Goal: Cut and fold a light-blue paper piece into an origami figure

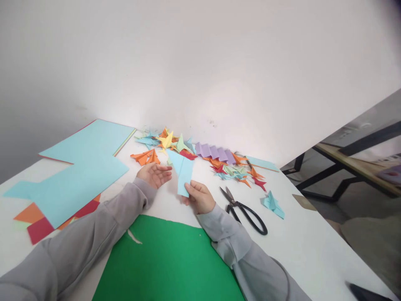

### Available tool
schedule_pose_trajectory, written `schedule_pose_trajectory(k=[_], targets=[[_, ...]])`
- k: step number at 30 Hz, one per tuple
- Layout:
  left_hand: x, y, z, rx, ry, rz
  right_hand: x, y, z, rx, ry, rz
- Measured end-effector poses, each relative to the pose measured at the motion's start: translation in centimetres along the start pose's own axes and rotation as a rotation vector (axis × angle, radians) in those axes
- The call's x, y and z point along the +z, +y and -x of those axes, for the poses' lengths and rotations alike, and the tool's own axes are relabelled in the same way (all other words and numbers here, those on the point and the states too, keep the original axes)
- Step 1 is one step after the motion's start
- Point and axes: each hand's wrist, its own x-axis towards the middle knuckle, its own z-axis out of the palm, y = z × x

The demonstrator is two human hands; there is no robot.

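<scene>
Between thumb and fingers, my right hand grips a light blue piece of paper that has a crease down it and is raised off the table. My left hand is to the left of that paper, palm turned up and fingers spread, holding nothing. Just behind the left hand lies an orange folded paper plane. Black-handled scissors rest to the right of my right wrist, blades partly apart. A green sheet lies under and between my forearms.
Large light blue sheets are stacked at the left, with red and orange scraps near them. Several folded paper shapes and a purple pleated strip line the wall. A blue folded piece sits at the right.
</scene>
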Motion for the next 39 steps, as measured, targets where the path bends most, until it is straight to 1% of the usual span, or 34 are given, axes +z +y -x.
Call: schedule_pose_trajectory(k=[2,3,4,6,7,8,10,12,13,15,18,22,27,31,33,34,37,39], targets=[[-0.2,-0.6,0.1,-0.097,-0.189,-0.071,0.2,-0.2,-0.1,0.012,-0.004,-0.095],[-0.3,-1.1,0.1,-0.131,-0.295,-0.118,0.4,-0.3,0.0,0.029,-0.021,-0.151],[-0.4,-1.5,0.1,-0.162,-0.395,-0.152,0.7,-0.4,0.1,0.065,-0.066,-0.216],[-0.6,-2.3,0.2,-0.183,-0.523,-0.186,1.5,-0.5,0.4,0.139,-0.194,-0.370],[-0.6,-2.5,0.3,-0.192,-0.563,-0.198,1.9,-0.5,0.6,0.183,-0.270,-0.421],[-0.7,-2.6,0.3,-0.191,-0.579,-0.201,2.3,-0.4,0.8,0.220,-0.329,-0.459],[-0.6,-2.6,0.4,-0.174,-0.571,-0.199,2.8,-0.3,1.0,0.247,-0.410,-0.528],[-0.5,-2.3,0.5,-0.143,-0.522,-0.192,3.0,-0.1,1.1,0.239,-0.419,-0.547],[-0.4,-2.2,0.5,-0.122,-0.490,-0.186,3.0,0.0,1.2,0.235,-0.404,-0.542],[-0.1,-1.9,0.7,-0.065,-0.409,-0.168,2.8,0.1,1.1,0.238,-0.340,-0.514],[0.5,-1.7,1.2,0.040,-0.278,-0.124,2.6,0.1,1.1,0.248,-0.179,-0.442],[0.9,-1.7,1.6,0.081,-0.180,-0.150,2.8,0.0,1.2,0.166,0.027,-0.285],[0.5,-1.8,1.1,0.105,-0.096,-0.212,3.6,0.0,1.4,0.107,0.157,-0.028],[0.2,-1.9,0.7,0.121,-0.036,-0.245,3.6,0.1,1.2,0.094,0.230,0.000],[0.2,-1.9,0.7,0.122,-0.069,-0.255,3.3,0.2,1.1,0.083,0.210,-0.039],[0.2,-1.9,0.7,0.123,-0.119,-0.254,3.1,0.2,1.0,0.080,0.188,-0.073],[0.4,-2.1,0.7,0.090,-0.322,-0.226,2.4,-0.1,0.8,0.094,0.113,-0.243],[0.3,-2.3,0.6,0.067,-0.383,-0.210,2.1,-0.4,0.9,0.119,0.031,-0.385]])
